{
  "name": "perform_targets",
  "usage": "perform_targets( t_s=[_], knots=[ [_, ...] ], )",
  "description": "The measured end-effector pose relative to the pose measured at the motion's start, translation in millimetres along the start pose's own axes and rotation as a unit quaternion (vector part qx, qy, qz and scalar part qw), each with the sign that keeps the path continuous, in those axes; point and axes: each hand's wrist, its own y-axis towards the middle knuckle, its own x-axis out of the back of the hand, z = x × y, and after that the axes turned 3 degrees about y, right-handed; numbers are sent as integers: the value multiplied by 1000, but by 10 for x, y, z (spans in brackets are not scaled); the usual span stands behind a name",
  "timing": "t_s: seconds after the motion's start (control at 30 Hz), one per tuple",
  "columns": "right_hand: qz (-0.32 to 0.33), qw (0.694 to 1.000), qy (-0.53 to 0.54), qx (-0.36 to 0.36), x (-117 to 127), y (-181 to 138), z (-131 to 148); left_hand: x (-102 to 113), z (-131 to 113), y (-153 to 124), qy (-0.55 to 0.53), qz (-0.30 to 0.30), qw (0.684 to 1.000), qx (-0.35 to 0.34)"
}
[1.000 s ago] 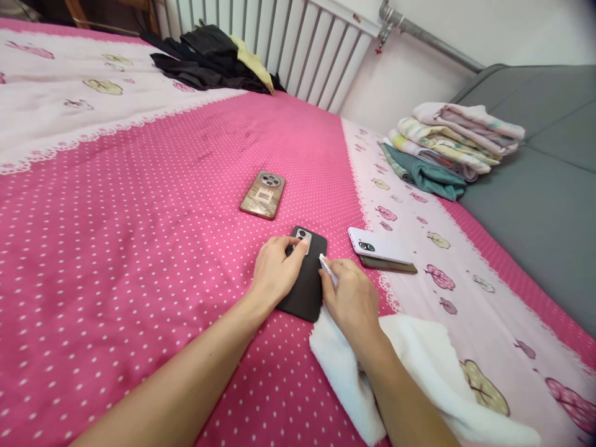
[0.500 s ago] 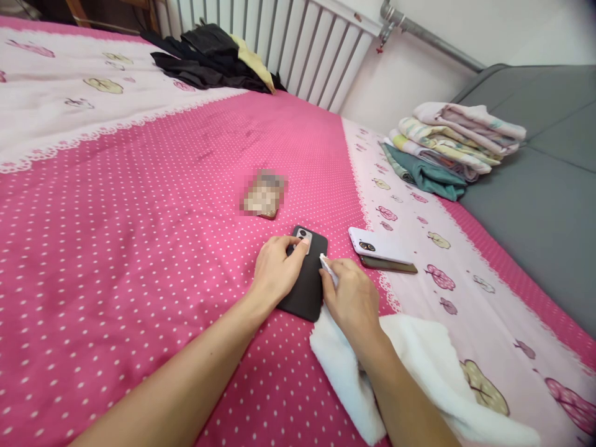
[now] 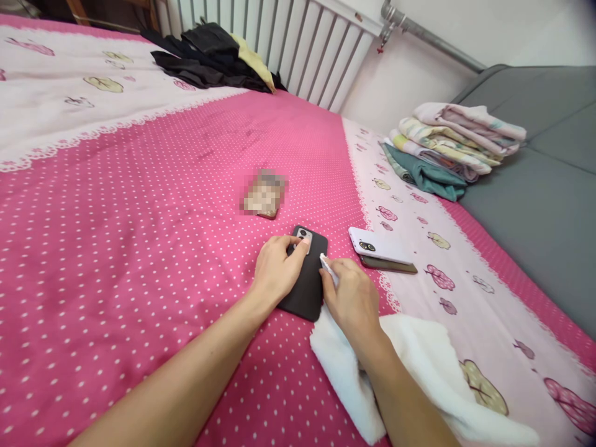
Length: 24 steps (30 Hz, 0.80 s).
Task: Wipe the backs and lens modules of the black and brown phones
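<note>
A black phone (image 3: 308, 279) lies face down on the pink dotted bedsheet (image 3: 139, 205). My left hand (image 3: 275, 270) rests on its left side, fingers spread over the back near the camera block. My right hand (image 3: 351, 301) is at the phone's right edge, fingers closed on a corner of a white fluffy cloth (image 3: 419, 366) that trails back under my forearm. A small white tip of the cloth pokes out above my fingers and touches the phone.
A blurred brownish phone (image 3: 264, 194) lies farther back. A white phone (image 3: 378, 245) is stacked on a darker one to the right. Folded clothes (image 3: 447, 149) sit by a grey cushion (image 3: 544, 186). Dark garments (image 3: 209, 56) lie near the radiator (image 3: 298, 43).
</note>
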Motion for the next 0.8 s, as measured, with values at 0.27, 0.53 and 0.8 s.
perform_targets(
  t_s=[0.27,0.53,0.8],
  knots=[
    [-3,1000,6,5,-5,-3,-6,-6,6,2,-2,4,1000,0],
    [-4,1000,2,5,-14,0,-18,3,-4,4,2,2,1000,0],
    [-8,1000,4,4,-10,-3,-18,5,6,-7,1,-3,1000,-9]
  ],
)
